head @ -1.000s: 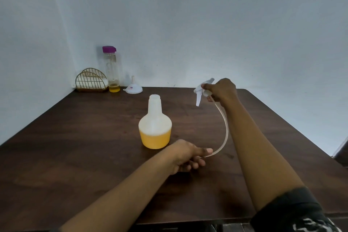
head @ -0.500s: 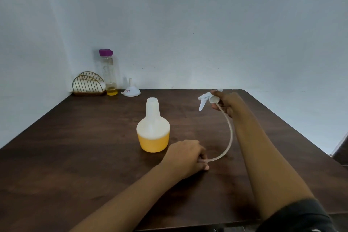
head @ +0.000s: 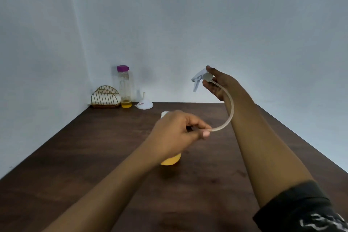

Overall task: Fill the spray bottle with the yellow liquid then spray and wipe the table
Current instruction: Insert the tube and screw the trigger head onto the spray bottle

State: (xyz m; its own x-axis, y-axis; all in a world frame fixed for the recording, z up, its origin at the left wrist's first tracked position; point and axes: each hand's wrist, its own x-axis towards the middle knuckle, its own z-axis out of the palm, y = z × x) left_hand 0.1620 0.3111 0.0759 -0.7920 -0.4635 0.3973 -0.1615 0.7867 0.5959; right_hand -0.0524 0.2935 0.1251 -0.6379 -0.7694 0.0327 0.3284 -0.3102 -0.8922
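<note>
My right hand (head: 219, 85) holds the white spray head (head: 200, 78) up in the air, above the far part of the dark wooden table (head: 94, 147). A clear curved tube (head: 228, 114) hangs from the head and bends down to the left. My left hand (head: 177, 133) pinches the tube's free end, raised in front of the spray bottle (head: 170, 161). Most of that bottle is hidden behind my left hand; its yellow liquid shows below the hand and a bit of its white neck above.
At the far left corner stand a gold wire rack (head: 105, 98), a clear bottle with a purple cap (head: 125, 86) holding a little yellow liquid, and a white funnel (head: 144, 104) upside down. Pale walls close the back and left.
Both hands have lifted: the right raised the spray head high above the table, and the left brought the tube's end up off the table in front of the bottle. The camera tilted upward.
</note>
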